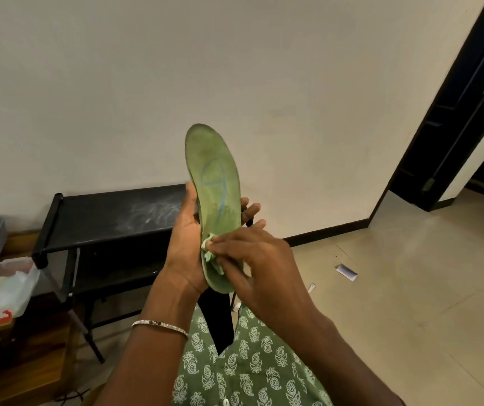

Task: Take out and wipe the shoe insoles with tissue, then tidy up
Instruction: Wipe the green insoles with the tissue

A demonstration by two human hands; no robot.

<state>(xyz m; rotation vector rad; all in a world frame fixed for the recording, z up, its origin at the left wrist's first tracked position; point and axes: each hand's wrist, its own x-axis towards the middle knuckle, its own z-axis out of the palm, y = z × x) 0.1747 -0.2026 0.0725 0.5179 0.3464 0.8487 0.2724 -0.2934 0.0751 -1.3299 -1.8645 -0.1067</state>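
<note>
A green shoe insole (214, 183) with a blue pen mark stands upright in front of me, toe end up. My left hand (186, 244) grips it from the left, thumb on its near edge and fingertips showing past its right edge. My right hand (252, 259) pinches a small crumpled pale-green tissue (210, 250) and presses it against the lower heel part of the insole. No shoe is in view.
A black low rack (112, 218) with a scuffed top stands against the wall at left. A clear plastic box (3, 285) with white contents sits on a wooden cabinet at far left. Paper scraps (346, 272) lie on the tiled floor. A dark doorway (469, 112) opens at right.
</note>
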